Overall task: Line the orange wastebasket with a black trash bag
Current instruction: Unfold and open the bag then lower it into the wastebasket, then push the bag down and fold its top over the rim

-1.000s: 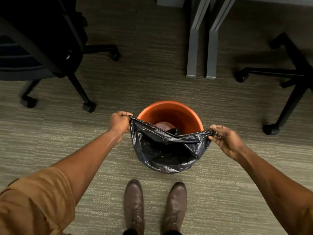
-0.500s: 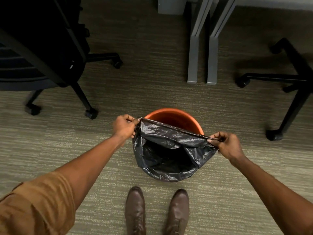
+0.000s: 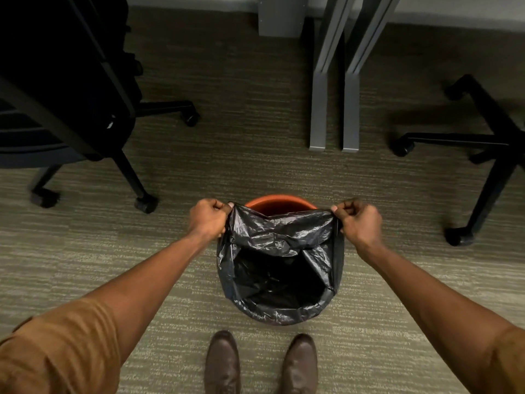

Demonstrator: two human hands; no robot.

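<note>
Ribbed grey-green carpet (image 3: 250,155) runs under everything here, with a black office chair (image 3: 71,89) to your left, another chair base (image 3: 483,143) to your right and two grey desk legs (image 3: 335,81) straight ahead. The orange wastebasket (image 3: 279,201) stands on that carpet just beyond your brown shoes (image 3: 261,362), and only the far arc of its rim shows; the rest is covered by the black trash bag (image 3: 279,265).

Your left hand (image 3: 208,218) is closed into a fist on the bag's hem at the left side of the rim, and your right hand (image 3: 359,220) is pinched shut on the hem at the right side. You hold the two points wide apart, so the far edge of the bag's mouth stretches taut between them and the opening gapes over the basket. The near edge looks already draped over the rim closest to you, while the body of the bag hangs down inside.

The far edge appears to be the part left to seat: it sits just short of the exposed orange arc. Carrying it over that arc and folding it down calls for even tension from both hands, since thin film pulled harder on one side may slip off the near rim.
</note>
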